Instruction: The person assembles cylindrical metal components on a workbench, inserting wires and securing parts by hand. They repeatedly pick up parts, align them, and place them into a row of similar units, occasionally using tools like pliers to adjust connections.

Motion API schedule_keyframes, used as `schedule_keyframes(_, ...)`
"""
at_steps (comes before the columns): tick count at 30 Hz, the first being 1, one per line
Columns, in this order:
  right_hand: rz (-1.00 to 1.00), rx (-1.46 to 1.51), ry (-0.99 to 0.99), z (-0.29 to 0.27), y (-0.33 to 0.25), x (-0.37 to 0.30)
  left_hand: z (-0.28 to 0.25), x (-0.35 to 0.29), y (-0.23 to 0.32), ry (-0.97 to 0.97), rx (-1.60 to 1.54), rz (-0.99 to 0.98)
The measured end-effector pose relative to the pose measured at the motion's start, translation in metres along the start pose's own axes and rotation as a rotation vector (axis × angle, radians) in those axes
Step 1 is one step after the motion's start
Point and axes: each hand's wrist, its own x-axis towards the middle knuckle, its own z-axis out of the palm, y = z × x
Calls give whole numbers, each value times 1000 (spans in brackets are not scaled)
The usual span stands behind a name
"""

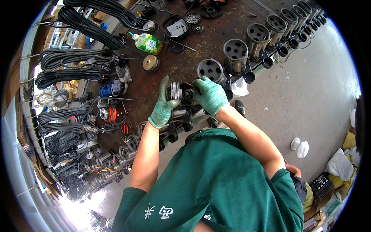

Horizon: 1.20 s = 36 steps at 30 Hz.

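Dark workbench; left hand, right hand opposed, metal part held between their fingers.

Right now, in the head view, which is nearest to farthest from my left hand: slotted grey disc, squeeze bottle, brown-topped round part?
1. Brown-topped round part: beyond the left hand.
2. Squeeze bottle: beyond that part.
3. Slotted grey disc: farthest, up and right.

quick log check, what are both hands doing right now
Left hand: closed on a round metal part.
Right hand: curled at its dark end; grip cannot be told.
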Motion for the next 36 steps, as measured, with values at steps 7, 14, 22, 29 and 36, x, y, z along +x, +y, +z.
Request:
schedule_keyframes(7, -133, 183, 14, -3, 23, -10, 5, -1, -5, 77, 140, 30)
schedule_keyframes(14, -220, 110, -51, -6, 23, -3, 3, 0, -5, 38, 6, -8)
schedule_keyframes(22, -226, 19, -161, -6, 22, 6, 2, 4, -2, 47, -21, -63)
schedule_keyframes(29, -276, 64, -136, -5, 22, 7, 7, 9, 1, 1, 236, -31)
schedule_keyframes(36, -54, 305, -92, 0, 21, 5, 17, 9, -6, 54, 362, 16)
